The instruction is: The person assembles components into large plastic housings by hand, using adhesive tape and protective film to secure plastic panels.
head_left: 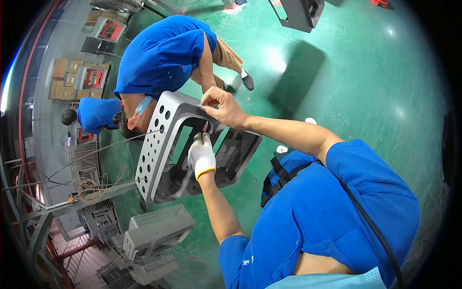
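A grey housing [166, 103] with round holes along one side and large openings in its face hangs tilted in front of me. My left hand [202, 155], in a white knit glove with a yellow cuff, reaches into an opening with its fingers stretched out. Just beyond those fingertips is a small red-and-white piece [206, 126], too small to name. My bare right hand [224, 109] is at the housing's upper corner, thumb and fingers pinched together at the rim. A bit of something pale shows at that pinch; what it is I cannot make out.
A co-worker in a blue shirt [163, 53] bends close behind the housing, one arm reaching to it. Another person in blue [96, 114] is farther left. Thin wires and a metal rack [43, 226] are at left. Grey housings [156, 229] stand below; another dark housing [301, 13] is at top.
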A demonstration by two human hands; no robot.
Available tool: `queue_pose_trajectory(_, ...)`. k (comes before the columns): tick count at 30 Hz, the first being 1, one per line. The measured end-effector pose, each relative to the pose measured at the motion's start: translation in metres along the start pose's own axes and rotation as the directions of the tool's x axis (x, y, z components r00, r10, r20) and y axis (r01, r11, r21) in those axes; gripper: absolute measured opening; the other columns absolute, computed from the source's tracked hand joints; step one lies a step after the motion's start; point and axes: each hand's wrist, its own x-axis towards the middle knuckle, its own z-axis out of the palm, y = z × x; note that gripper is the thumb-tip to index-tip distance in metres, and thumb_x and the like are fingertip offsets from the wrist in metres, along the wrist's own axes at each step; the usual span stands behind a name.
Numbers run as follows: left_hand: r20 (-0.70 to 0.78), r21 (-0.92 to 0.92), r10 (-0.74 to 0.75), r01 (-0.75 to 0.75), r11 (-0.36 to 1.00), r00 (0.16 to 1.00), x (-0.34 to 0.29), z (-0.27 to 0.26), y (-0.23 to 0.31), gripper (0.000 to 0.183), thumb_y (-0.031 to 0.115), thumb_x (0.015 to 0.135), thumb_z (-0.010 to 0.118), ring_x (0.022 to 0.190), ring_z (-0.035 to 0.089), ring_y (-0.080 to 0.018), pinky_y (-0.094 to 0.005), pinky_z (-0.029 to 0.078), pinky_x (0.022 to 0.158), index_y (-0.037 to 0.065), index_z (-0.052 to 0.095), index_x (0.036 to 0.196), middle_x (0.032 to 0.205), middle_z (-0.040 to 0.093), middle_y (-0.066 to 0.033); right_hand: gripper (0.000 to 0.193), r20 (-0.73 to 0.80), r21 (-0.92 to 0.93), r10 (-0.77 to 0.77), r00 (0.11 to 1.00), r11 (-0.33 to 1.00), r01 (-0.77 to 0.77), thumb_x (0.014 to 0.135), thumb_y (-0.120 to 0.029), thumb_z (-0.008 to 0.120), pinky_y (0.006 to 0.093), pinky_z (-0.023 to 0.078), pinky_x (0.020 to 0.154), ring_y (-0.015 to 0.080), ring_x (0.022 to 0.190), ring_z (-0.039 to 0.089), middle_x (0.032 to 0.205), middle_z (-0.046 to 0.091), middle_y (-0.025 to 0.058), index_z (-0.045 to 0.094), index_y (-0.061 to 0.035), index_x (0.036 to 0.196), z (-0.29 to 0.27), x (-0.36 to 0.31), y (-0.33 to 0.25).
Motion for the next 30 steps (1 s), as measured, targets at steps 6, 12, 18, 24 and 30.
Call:
queue_pose_trajectory(6, 0.017, 0.049, -0.001, 0.0, 0.999, 1.0, 0.006, -0.002, 0.004, 0.039, 0.04, 0.095, 0.043, 0.093, 0.06, -0.0417, -0.0467, 0.047, 0.078, 0.008, 0.063, 0.106, 0.098, 0.064, -0.0227, 0.007, 0.085, -0.004, -0.065, 0.994, 0.998, 0.066, 0.079, 0.001, 0.063, 0.0269, 0.052, 0.078, 0.0176, 0.083, 0.062, 0.092, 0.055, 0.009, 0.06, 0.0007, 0.085, 0.009, 0.0, 0.011)
queue_pose_trajectory(12, -0.004, 0.069, -0.006, 0.006, 0.998, 1.0, 0.01, -0.005, 0.009, 0.038, 0.039, 0.096, 0.043, 0.093, 0.06, -0.0412, -0.0469, 0.047, 0.079, 0.008, 0.063, 0.105, 0.099, 0.064, -0.0223, 0.011, 0.051, -0.079, -0.099, 0.994, 0.992, 0.103, 0.075, 0.005, 0.065, 0.0271, 0.048, 0.072, 0.0169, 0.082, 0.059, 0.088, 0.055, 0.007, 0.06, -0.001, 0.082, 0.022, 0.012, 0.016)
queue_pose_trajectory(18, 0.001, 0.058, 0.02, -0.02, 0.998, 1.0, 0.012, -0.006, 0.012, 0.041, 0.039, 0.096, 0.043, 0.095, 0.061, -0.0399, -0.0444, 0.048, 0.081, 0.007, 0.063, 0.111, 0.102, 0.064, -0.0215, 0.009, -0.023, -0.072, -0.093, 0.995, 0.993, 0.092, 0.077, 0.005, 0.065, 0.0264, 0.053, 0.071, 0.0172, 0.082, 0.06, 0.094, 0.051, 0.0079, 0.06, 0.0003, 0.083, 0.024, 0.017, 0.017)
queue_pose_trajectory(24, -0.012, 0.032, 0.072, -0.072, 0.997, 0.997, 0.015, 0.001, 0.009, 0.039, 0.037, 0.095, 0.046, 0.092, 0.062, -0.0401, -0.0442, 0.049, 0.078, 0.007, 0.063, 0.114, 0.099, 0.065, -0.0215, 0.009, 0.051, -0.166, -0.024, 0.998, 0.986, 0.033, 0.076, 0.001, 0.07, 0.0257, 0.05, 0.074, 0.0134, 0.085, 0.059, 0.091, 0.052, 0.005, 0.062, -0.0003, 0.079, 0.022, 0.029, 0.021)
queue_pose_trajectory(30, 0.049, -0.047, -0.015, 0.017, 0.999, 0.999, 0.021, -0.007, 0.034, 0.039, 0.031, 0.095, 0.049, 0.103, 0.063, -0.0329, -0.0376, 0.047, 0.087, 0.003, 0.059, 0.12, 0.111, 0.064, -0.0203, 0.016, 0.047, -0.186, 0.004, 0.999, 0.983, 0.005, 0.077, -0.007, 0.074, 0.0236, 0.051, 0.076, 0.0114, 0.083, 0.062, 0.089, 0.059, 0.0033, 0.062, -0.0009, 0.084, 0.011, 0.047, 0.039)
